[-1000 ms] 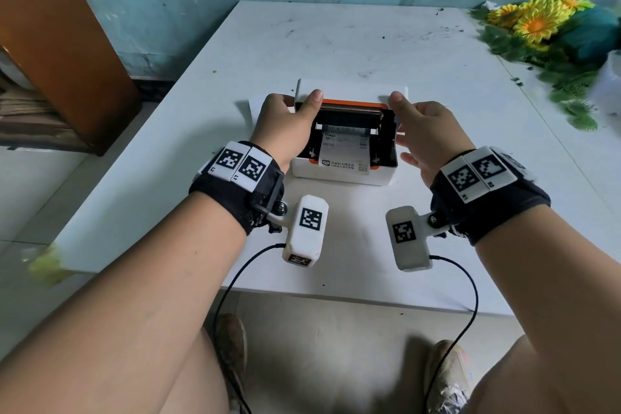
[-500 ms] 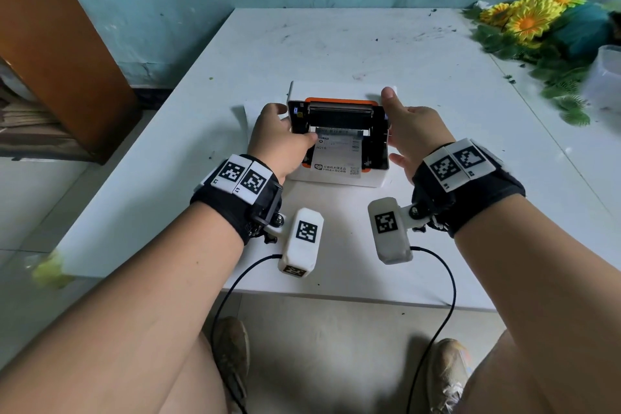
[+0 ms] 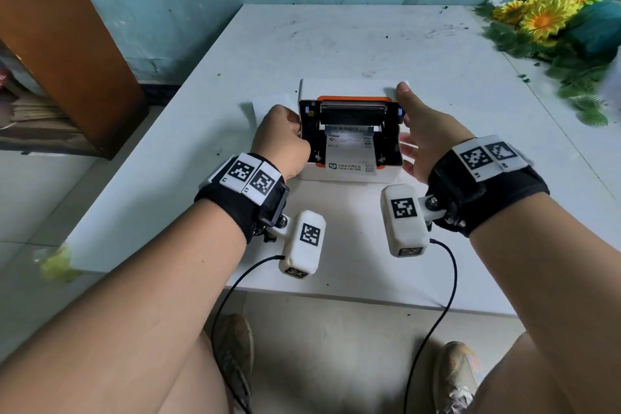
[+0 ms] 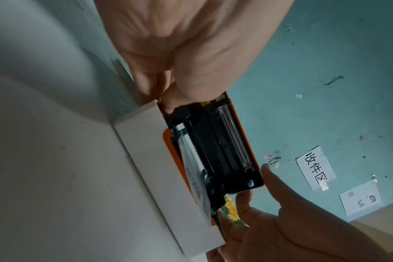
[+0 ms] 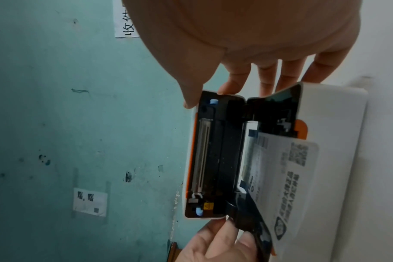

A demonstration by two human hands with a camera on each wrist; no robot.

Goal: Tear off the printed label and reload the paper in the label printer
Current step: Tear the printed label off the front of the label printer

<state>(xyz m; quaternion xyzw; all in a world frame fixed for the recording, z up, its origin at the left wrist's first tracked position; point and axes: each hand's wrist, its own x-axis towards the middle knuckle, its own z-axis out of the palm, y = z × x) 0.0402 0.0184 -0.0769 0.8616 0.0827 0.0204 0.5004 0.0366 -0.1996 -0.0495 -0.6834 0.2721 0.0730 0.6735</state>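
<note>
A white label printer [image 3: 349,175] with orange trim stands mid-table, its lid [image 3: 353,109] raised and the black roller showing. A printed label [image 3: 349,155] with a QR code lies out of the open bay over the front edge; it also shows in the right wrist view [image 5: 287,173]. My left hand [image 3: 282,141] sits at the printer's left end, with fingers curled on the lid's left hinge side [image 4: 180,102]. My right hand [image 3: 423,131] is at the right end. Its thumb lies on the lid's outer top corner and its forefinger on the lid's end [image 5: 227,91].
A loose white sheet [image 3: 272,104] lies on the table [image 3: 336,44] behind the printer's left side. Artificial sunflowers [image 3: 551,20] fill the back right corner. A brown cabinet [image 3: 57,44] stands left of the table. Paper notices [image 4: 314,168] hang on the teal wall.
My left thumb has come off the lid's top edge and the hand has dropped to the printer's left side. My right hand stays at the lid's right end. The lid stays raised.
</note>
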